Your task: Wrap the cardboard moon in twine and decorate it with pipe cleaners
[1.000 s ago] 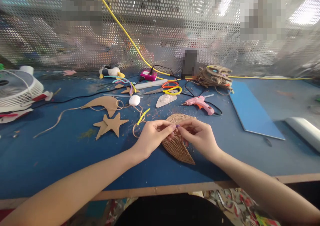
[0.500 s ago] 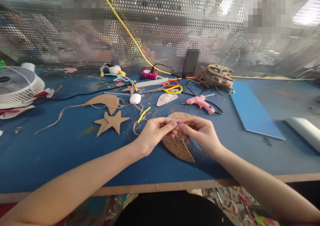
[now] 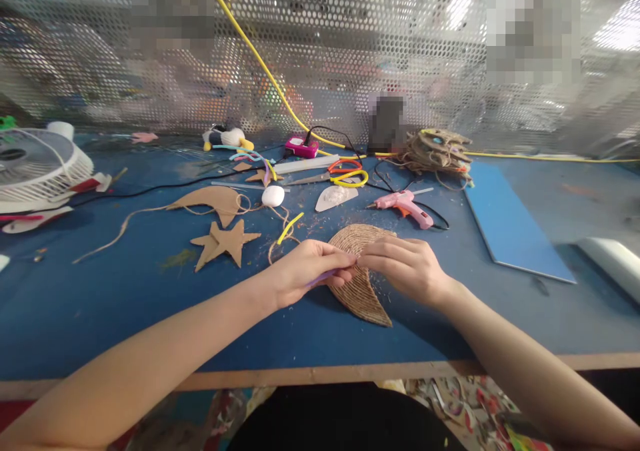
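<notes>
Hands meet over the near middle of the blue table [image 3: 100,318], just above a twine-wound crescent [image 3: 361,284] that lies flat on the surface. The left hand [image 3: 305,274] is closed in a pinch around a short purple strip [image 3: 323,278], which shows under its fingers and seems to run roughly left to right, its right end hidden where the two sets of fingertips come together. The right hand [image 3: 407,268] is also closed, fingertips pressed toward the left hand's at the crescent's inner edge; whether it grips the same strip cannot be made out. Holding the strip low and between both hands keeps it close to the woven surface, probably so it can be steadied there. The crescent's long axis runs from its rounded upper end, away from the person, down to a sharp tip pointing near and right. Just beyond, a yellow strip [image 3: 290,227] lies by loose twine, with cardboard stars [image 3: 225,241] and a cardboard crescent [image 3: 210,201] to the left. Farther off sit a white oval [image 3: 273,196], a pink glue gun [image 3: 403,204] with its nozzle pointing left, scissors [image 3: 330,174], a blue board [image 3: 510,221] on the right, and a white fan [image 3: 35,171] at the far left. A perforated metal screen [image 3: 320,51] closes the back.
</notes>
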Demonstrator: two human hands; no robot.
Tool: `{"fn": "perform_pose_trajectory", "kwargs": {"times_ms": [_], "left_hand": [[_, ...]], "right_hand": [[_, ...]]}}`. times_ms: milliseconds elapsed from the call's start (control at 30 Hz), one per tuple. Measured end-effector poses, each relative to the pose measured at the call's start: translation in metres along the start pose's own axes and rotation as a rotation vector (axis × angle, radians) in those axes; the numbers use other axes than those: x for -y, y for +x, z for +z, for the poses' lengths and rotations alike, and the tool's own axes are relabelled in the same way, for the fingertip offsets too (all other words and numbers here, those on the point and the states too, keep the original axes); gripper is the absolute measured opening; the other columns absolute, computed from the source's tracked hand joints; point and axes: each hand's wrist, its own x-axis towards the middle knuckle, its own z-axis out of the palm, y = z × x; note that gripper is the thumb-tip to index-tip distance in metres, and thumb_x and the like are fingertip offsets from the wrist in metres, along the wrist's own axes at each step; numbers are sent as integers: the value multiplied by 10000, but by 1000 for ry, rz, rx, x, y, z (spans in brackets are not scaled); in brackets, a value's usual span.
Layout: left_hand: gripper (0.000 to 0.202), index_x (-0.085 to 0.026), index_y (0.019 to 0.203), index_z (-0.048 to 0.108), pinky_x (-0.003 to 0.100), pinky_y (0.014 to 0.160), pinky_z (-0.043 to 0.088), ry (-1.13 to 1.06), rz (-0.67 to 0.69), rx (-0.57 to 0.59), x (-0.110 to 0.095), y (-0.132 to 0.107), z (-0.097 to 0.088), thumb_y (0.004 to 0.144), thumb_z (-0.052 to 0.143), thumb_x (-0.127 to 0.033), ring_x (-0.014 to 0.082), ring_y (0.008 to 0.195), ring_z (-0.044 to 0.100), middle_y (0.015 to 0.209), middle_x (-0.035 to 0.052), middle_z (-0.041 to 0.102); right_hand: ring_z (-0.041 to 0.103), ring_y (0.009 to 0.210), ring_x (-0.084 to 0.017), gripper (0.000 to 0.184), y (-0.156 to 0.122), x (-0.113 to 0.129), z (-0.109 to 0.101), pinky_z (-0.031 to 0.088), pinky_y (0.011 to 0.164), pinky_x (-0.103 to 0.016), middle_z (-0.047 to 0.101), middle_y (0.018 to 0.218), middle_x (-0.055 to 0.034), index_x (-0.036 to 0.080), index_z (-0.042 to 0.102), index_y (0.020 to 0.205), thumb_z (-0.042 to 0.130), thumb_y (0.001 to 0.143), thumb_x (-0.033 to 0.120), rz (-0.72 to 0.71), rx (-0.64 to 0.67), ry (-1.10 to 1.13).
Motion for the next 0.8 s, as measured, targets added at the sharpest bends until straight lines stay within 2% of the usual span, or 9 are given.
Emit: {"fn": "perform_pose_trajectory", "kwargs": {"times_ms": [67,100,167,267,333,433,567,700,800], "left_hand": [[163,-103,741,735,124,534,479,-2,29,-6,2,0,1,840,739,-233,26,537,582,664,17,681],[166,-106,744,729,131,531,487,6,94,-11,3,0,2,847,730,-236,34,540,590,666,16,682],[163,-115,777,717,159,541,516,64,302,-34,5,-2,3,864,710,-253,61,568,621,684,18,690],[130,-137,855,702,181,569,543,258,661,-145,8,-8,2,895,674,-257,80,583,645,676,3,693],[86,-152,888,699,178,594,543,426,866,-245,10,-11,1,907,658,-226,78,600,655,689,-7,699],[49,-169,915,703,181,634,536,655,1084,-341,14,-13,0,903,655,-168,79,662,668,748,-11,710],[59,-170,928,694,201,662,516,834,1209,-368,18,-9,-2,907,647,-140,88,714,658,803,0,716],[59,-178,932,688,221,696,509,884,1209,-367,21,-6,-2,919,636,-153,97,741,664,824,0,719],[72,-188,928,700,231,704,521,814,1081,-340,20,-6,1,927,629,-196,109,749,680,818,2,729]], "right_hand": [[695,917,-168,284,0,2,1,569,782,-321,746,1019,-53,225,659,1123,519,926,75,26,-18,-1],[696,890,-163,249,1,5,3,573,775,-319,746,991,-51,222,667,1088,533,925,91,115,-63,40],[690,780,-144,170,4,12,6,582,687,-288,741,929,-49,211,665,1056,600,909,159,422,-191,199],[597,516,-101,259,10,22,12,492,414,-226,709,786,-26,186,647,1043,724,835,321,940,-308,599],[514,414,-80,287,13,27,14,401,321,-203,648,640,10,170,667,951,771,782,377,1112,-288,882],[520,415,-78,263,15,31,15,416,338,-205,621,605,14,160,726,864,813,730,369,1134,-282,1098],[547,411,-80,217,16,39,16,430,357,-215,646,655,-5,158,765,805,804,742,362,1107,-329,1109],[549,411,-84,205,14,41,18,445,362,-215,642,641,3,163,751,835,777,775,358,1081,-342,1093],[563,464,-85,184,12,38,18,479,394,-222,670,729,-14,172,725,886,731,826,345,1010,-314,1016]]}}
